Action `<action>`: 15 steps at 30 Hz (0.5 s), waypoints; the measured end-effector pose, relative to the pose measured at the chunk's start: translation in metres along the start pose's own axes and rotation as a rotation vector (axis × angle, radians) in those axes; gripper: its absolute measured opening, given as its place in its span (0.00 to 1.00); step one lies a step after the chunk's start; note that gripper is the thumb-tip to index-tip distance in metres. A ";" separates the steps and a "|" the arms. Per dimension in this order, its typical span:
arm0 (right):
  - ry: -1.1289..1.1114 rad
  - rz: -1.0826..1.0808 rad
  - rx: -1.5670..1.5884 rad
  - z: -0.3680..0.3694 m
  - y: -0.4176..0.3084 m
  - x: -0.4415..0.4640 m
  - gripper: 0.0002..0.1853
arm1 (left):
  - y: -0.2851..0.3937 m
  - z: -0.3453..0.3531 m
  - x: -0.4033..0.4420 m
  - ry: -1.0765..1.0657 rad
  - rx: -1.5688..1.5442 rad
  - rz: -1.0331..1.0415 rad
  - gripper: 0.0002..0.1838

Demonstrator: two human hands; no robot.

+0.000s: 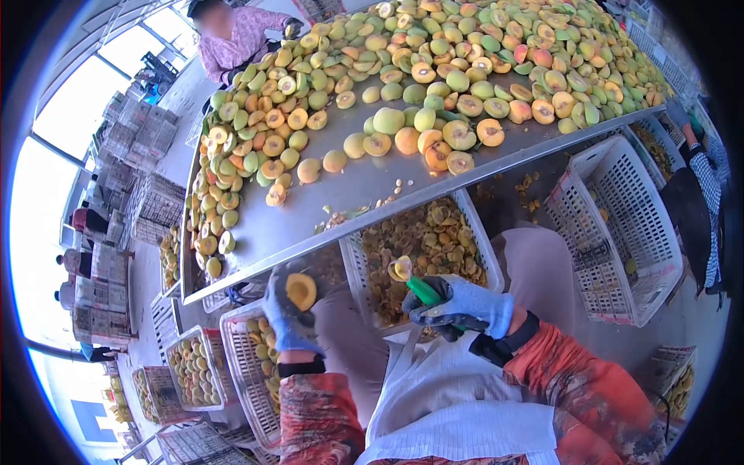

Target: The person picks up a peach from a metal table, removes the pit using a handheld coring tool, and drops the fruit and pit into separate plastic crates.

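Observation:
My left hand (288, 310), in a blue and grey glove, is closed around a peach half (301, 291) with its orange cut face up and a hollow in the middle. My right hand (459, 304), gloved alike, grips the green handle of a pitting spoon (424, 291). A scrap of pale flesh or pit sits at its tip, hiding the metal. Both hands are below the near edge of a metal table (267, 246). Under the spoon stands a white crate (482, 232) of peach scraps and pits. Halved peaches (377, 145) lie heaped on the table.
A crate of peach halves (252, 372) stands at my left, with another filled crate (194, 368) beyond it. At right is a tilted white crate (620, 225). Across the table is a co-worker (240, 43); another person's checked sleeve (704, 186) shows at far right.

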State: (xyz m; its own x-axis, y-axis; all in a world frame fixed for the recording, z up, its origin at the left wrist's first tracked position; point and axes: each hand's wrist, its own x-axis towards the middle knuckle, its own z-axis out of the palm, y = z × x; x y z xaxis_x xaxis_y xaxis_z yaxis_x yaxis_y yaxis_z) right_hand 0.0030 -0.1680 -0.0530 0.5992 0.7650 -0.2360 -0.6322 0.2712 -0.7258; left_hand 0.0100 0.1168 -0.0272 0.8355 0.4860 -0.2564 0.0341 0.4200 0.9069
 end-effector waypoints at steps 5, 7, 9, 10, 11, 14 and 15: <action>0.574 0.035 -1.565 -0.054 0.039 0.012 0.15 | 0.013 -0.100 0.059 0.209 0.901 0.465 0.13; 0.537 0.028 -1.548 -0.055 0.046 0.018 0.16 | 0.010 -0.029 0.060 0.095 0.756 0.357 0.13; 0.526 0.019 -1.531 -0.063 0.052 0.019 0.17 | -0.011 0.058 0.071 -0.071 0.920 0.206 0.13; 0.507 -0.015 -1.522 -0.069 0.057 0.017 0.17 | -0.028 0.101 0.078 -0.143 1.064 0.170 0.14; 0.490 -0.047 -1.509 -0.074 0.061 0.016 0.16 | -0.043 0.142 0.086 -0.200 1.333 0.116 0.20; 0.482 0.027 -1.413 -0.083 0.055 0.015 0.21 | -0.103 0.236 0.100 -0.375 1.430 0.252 0.24; 0.487 0.031 -1.433 -0.083 0.049 0.014 0.20 | -0.126 0.250 0.101 -0.320 1.384 0.251 0.24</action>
State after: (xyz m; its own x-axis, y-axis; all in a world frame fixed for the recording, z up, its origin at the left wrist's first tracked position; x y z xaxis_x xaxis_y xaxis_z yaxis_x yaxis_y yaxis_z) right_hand 0.0218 -0.1924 -0.1455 0.8761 0.4192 -0.2382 0.1794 -0.7420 -0.6459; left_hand 0.2274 -0.0784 -0.0836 0.9776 0.1668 -0.1280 0.2100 -0.8058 0.5537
